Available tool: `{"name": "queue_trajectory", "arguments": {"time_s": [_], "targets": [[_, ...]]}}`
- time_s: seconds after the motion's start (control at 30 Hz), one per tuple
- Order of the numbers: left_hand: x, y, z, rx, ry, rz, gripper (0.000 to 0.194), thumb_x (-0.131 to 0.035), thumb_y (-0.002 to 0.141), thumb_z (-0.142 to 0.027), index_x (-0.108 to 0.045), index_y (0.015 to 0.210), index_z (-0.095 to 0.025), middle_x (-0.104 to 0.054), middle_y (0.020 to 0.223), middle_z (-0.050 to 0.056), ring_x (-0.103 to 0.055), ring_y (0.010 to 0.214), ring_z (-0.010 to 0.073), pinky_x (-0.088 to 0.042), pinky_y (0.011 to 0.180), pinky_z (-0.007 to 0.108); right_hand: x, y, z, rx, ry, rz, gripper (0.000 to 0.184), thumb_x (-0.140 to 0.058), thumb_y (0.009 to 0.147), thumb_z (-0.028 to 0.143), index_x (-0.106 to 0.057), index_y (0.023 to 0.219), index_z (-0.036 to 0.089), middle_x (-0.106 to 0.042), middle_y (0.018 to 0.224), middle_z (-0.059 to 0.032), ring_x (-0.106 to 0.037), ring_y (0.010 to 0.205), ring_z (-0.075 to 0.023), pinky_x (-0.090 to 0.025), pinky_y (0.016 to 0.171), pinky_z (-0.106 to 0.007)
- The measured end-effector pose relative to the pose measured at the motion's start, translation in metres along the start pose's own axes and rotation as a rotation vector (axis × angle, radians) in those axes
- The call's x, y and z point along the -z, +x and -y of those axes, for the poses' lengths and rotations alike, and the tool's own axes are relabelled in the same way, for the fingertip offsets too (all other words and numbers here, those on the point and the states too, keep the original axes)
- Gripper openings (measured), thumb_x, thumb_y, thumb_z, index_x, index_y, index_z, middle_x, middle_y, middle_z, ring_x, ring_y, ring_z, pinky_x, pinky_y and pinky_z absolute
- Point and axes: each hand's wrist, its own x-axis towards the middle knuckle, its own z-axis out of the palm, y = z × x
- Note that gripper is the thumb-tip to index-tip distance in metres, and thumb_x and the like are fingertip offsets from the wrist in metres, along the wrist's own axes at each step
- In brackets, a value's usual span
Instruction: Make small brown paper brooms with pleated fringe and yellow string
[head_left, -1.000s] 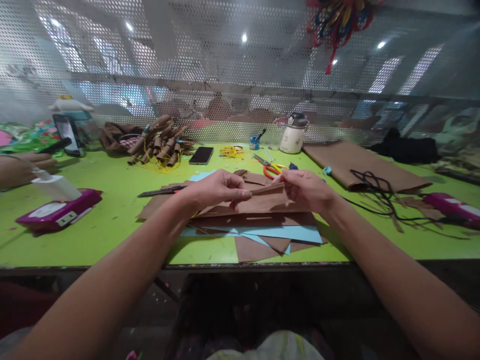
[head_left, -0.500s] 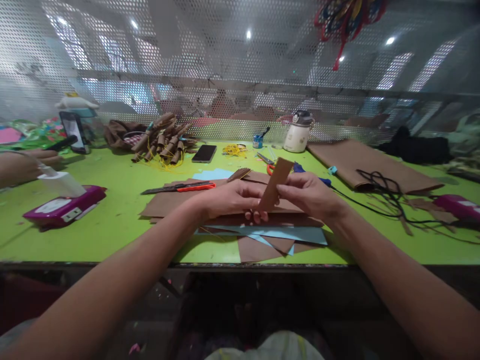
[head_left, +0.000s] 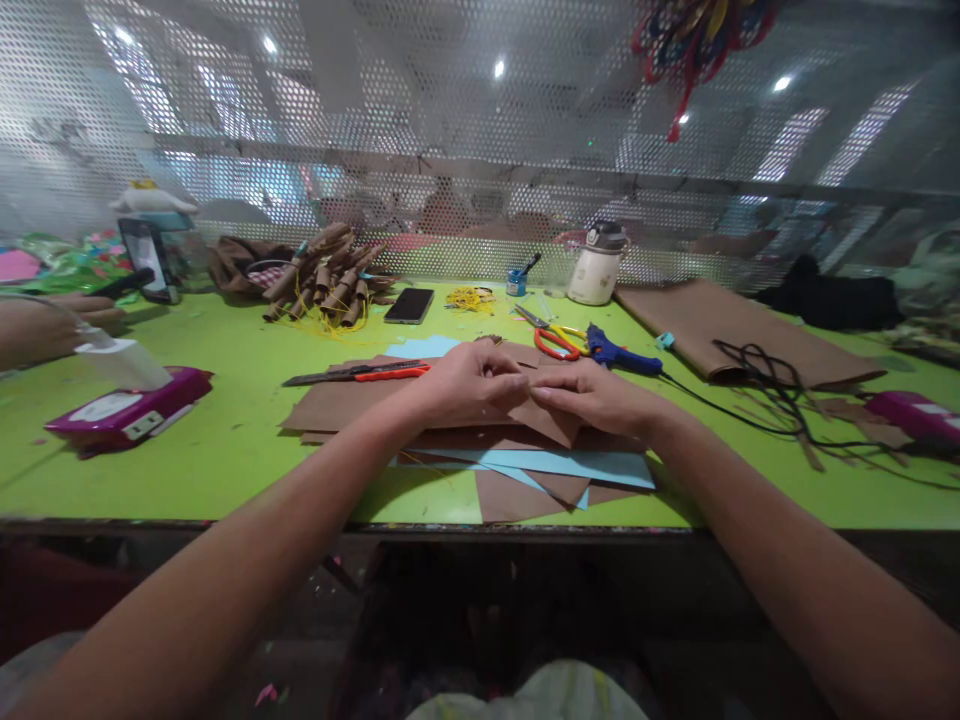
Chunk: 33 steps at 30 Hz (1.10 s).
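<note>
My left hand (head_left: 480, 380) and my right hand (head_left: 592, 397) meet at the fingertips above a pile of brown paper sheets (head_left: 337, 410). Both pinch a small piece of brown paper (head_left: 553, 422), whose pointed corner hangs below the fingers; the rest of it is hidden. A utility knife with a red-orange handle (head_left: 390, 372) lies on the pile, just left of my left hand. Pale blue sheets (head_left: 600, 466) stick out under the pile's near side. Beyond my right hand lie red- and yellow-handled scissors (head_left: 556, 342) and a blue glue gun (head_left: 622, 355).
Rolled brown paper tubes (head_left: 330, 285), a phone (head_left: 409, 306), yellow string (head_left: 470, 299) and a white flask (head_left: 595, 270) line the back of the green table (head_left: 240, 400). Purple power strips (head_left: 135, 410) sit left and right. Another person's hand (head_left: 60, 325) is at far left.
The brown paper piece, upright between my hands before, has been turned and lowered, with a corner now pointing down. My fingertips have come together. The scissors and glue gun are now uncovered.
</note>
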Motion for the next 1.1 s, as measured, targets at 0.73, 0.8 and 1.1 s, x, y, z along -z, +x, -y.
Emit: {"name": "queue_trajectory", "arguments": {"time_s": [0.73, 0.8, 1.1], "targets": [[0.001, 0.000, 0.016, 0.146, 0.354, 0.182, 0.020, -0.054, 0.071, -0.023, -0.071, 0.081, -0.019, -0.066, 0.069, 0.002, -0.056, 0.063, 0.0155, -0.035, 0.055, 0.024, -0.024, 0.014, -0.026, 0.108, -0.247, -0.188, 0.009, -0.064, 0.078, 0.017, -0.073, 0.076, 0.016, -0.067, 0.072, -0.0041, -0.059, 0.070, -0.0138, -0.044, 0.064, -0.024], [-0.005, 0.000, 0.020, 0.055, 0.384, 0.140, 0.017, -0.053, 0.073, -0.024, -0.069, 0.077, -0.019, -0.067, 0.070, 0.003, -0.055, 0.062, 0.0154, -0.034, 0.055, 0.024, -0.023, 0.013, -0.025, 0.102, -0.260, -0.191, 0.009, -0.064, 0.078, 0.016, -0.073, 0.078, 0.016, -0.068, 0.073, -0.0035, -0.060, 0.069, -0.0134, -0.043, 0.063, -0.023], [-0.014, 0.001, 0.027, -0.115, 0.441, 0.112, 0.016, -0.053, 0.076, -0.021, -0.068, 0.074, -0.017, -0.067, 0.069, 0.003, -0.053, 0.060, 0.0141, -0.034, 0.056, 0.024, -0.025, 0.016, -0.026, 0.164, -0.380, -0.117, 0.010, -0.060, 0.080, 0.013, -0.070, 0.078, 0.015, -0.064, 0.075, -0.0034, -0.055, 0.069, -0.0130, -0.037, 0.063, -0.023]]}}
